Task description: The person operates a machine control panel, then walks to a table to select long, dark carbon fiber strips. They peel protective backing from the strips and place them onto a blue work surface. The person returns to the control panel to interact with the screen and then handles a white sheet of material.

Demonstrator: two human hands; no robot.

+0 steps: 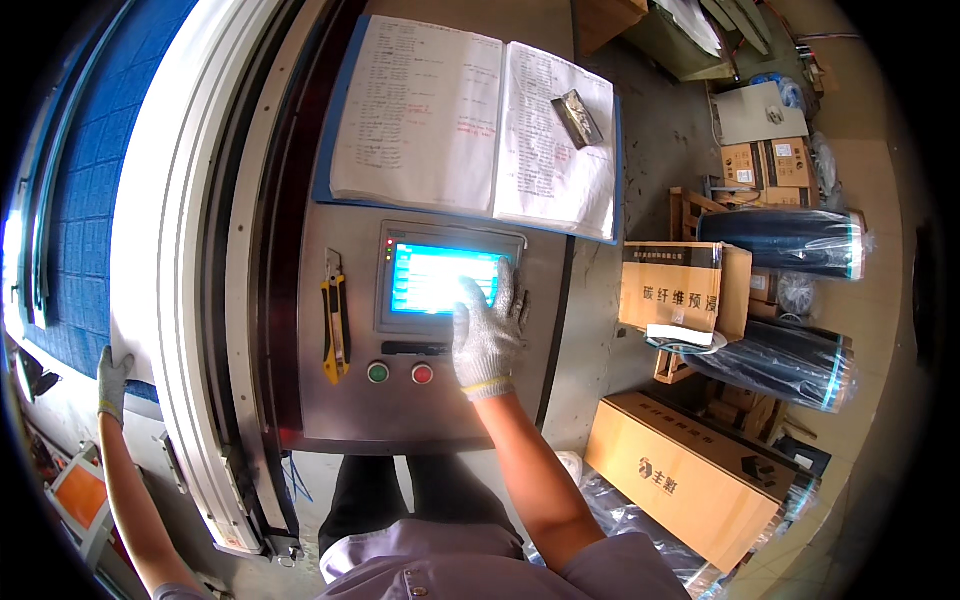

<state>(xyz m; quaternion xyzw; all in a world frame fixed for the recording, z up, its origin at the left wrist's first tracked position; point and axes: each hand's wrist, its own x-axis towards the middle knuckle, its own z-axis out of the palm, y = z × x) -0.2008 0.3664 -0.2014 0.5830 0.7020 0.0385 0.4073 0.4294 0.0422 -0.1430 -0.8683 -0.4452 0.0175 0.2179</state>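
Note:
My right hand (487, 335), in a grey knit glove with a yellow cuff band, reaches over the lit touchscreen (425, 280) on a metal control panel (340, 420). Its fingers are stretched and spread, covering the screen's right part; whether a fingertip touches the glass is hard to tell. Far to the left, my left hand (114, 380), gloved alike, lies at the near corner of a white sheet-like surface (150, 250), beside a blue textured bed (85, 200). Its visible fingers are apart and nothing shows in them.
Left of the screen lies a yellow-black utility knife (335, 320). Below are a green button (377, 372) and a red button (421, 373). An open binder (420, 110) bears a small metal block (578, 119). Cartons (690, 475) and plastic-wrapped dark rolls (780, 243) stand right.

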